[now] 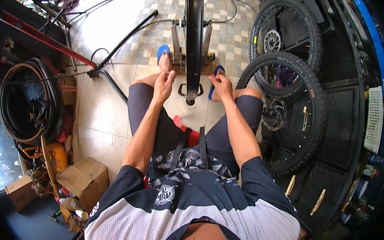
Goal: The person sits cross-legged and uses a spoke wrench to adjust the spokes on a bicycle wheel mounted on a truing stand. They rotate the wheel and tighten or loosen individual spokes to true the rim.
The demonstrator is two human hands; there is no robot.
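Observation:
A black wheel rim stands upright, edge-on to me, between the metal arms of a truing stand. My left hand is held over my left knee, left of the rim and apart from it. Its fingers are curled closed, and whatever they may hold is hidden. On the other side, my right hand is near my right knee, thumb and fingers pinched together. Anything in that pinch is too small to make out. Below the rim, a dark bracket-like part of the stand shows between my knees.
Two wheels with knobby tyres lean against black drawers at right. More tyres and rims hang at left, above a cardboard box. A red and black bicycle repair stand stands on the tiled floor.

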